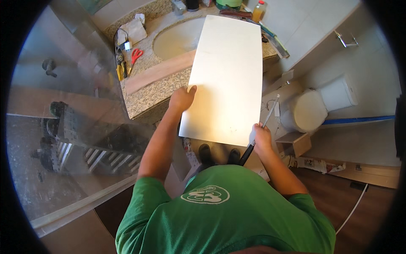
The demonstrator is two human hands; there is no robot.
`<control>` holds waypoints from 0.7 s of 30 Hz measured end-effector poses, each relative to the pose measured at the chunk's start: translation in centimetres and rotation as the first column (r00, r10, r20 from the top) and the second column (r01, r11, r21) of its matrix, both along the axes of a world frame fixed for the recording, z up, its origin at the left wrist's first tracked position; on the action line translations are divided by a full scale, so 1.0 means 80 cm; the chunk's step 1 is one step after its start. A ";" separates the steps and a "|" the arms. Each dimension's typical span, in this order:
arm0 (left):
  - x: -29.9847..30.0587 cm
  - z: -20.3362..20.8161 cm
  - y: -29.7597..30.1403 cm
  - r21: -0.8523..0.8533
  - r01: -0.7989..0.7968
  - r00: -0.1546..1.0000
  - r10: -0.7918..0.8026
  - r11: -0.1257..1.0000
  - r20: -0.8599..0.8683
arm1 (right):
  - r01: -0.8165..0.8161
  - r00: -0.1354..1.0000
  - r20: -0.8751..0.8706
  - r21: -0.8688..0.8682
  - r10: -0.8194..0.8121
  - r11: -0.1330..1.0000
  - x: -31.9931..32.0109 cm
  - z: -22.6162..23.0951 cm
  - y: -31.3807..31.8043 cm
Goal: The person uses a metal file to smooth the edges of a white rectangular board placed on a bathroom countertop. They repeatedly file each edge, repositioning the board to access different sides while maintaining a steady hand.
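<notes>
Panel (228, 78) could tip, since the left hand (182, 100) pinches only its left edge while the right hand (262, 139), by its near corner, curls fingers around a black-handled rod (247, 154).

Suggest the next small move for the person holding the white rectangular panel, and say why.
Perhaps set down the long grey-shafted, black-handled tool, so the right hand can better steady the white rectangular panel: it extends past the speckled stone countertop toward the person, the left hand grips its left edge, while the right holds that tool.
</notes>
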State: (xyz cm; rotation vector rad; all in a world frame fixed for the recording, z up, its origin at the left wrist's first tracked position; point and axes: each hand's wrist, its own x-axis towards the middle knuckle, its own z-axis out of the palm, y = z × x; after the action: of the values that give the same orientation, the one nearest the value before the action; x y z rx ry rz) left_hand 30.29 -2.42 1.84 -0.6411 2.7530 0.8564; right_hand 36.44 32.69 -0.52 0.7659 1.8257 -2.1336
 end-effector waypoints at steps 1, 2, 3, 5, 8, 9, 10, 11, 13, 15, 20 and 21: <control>0.004 0.005 -0.014 -0.025 -0.049 0.998 0.048 0.998 -0.033 | 0.040 0.999 -0.032 0.018 -0.039 0.999 0.002 0.001 -0.004; 0.008 0.008 -0.034 -0.050 -0.092 0.994 0.089 0.994 -0.066 | 0.092 0.996 0.008 0.023 -0.093 0.995 0.002 0.002 -0.008; 0.014 0.005 -0.053 -0.077 -0.131 0.985 0.121 0.988 -0.127 | 0.081 0.995 0.050 0.023 -0.083 0.996 0.004 0.002 -0.011; -0.013 0.004 -0.128 -0.037 -0.224 0.913 0.196 0.974 -0.358 | 0.015 0.999 0.034 -0.004 -0.014 1.000 0.005 0.003 -0.016; -0.042 -0.019 -0.228 -0.446 -0.275 0.876 0.031 0.852 -0.482 | -0.009 0.998 0.058 0.017 0.008 1.000 0.005 0.005 -0.021; -0.043 -0.032 -0.250 -0.512 -0.254 0.904 0.013 0.821 -0.427 | -0.016 0.998 0.055 -0.008 0.016 1.000 0.006 0.007 -0.022; -0.042 -0.044 -0.266 -0.565 -0.223 0.936 0.012 0.795 -0.352 | -0.016 0.999 0.047 -0.027 0.017 1.000 0.007 0.008 -0.024; -0.039 -0.054 -0.277 -0.552 -0.184 0.938 -0.022 0.813 -0.346 | -0.002 0.999 0.035 -0.019 0.002 1.000 0.007 0.010 -0.026; -0.031 -0.066 -0.286 -0.501 -0.084 0.960 -0.065 0.861 -0.272 | 0.013 0.999 0.050 -0.057 -0.010 0.998 0.008 0.013 -0.030; -0.023 -0.070 -0.281 -0.490 -0.121 0.934 -0.067 0.863 -0.350 | 0.059 0.997 0.060 -0.060 -0.055 0.996 0.009 0.015 -0.035; 0.000 -0.061 -0.243 -0.394 -0.281 0.917 0.124 0.875 -0.379 | 0.065 0.995 0.073 -0.035 -0.063 0.997 0.014 0.013 -0.044; 0.007 -0.058 -0.235 -0.372 -0.305 0.918 0.166 0.877 -0.360 | 0.039 0.999 0.031 -0.069 -0.037 0.997 0.016 0.013 -0.047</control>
State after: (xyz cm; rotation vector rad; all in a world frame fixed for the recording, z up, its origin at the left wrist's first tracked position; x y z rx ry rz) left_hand 30.86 -21.23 -2.80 -1.0201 3.2429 0.4228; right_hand 37.70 28.96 0.52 0.8178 1.7254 -2.1852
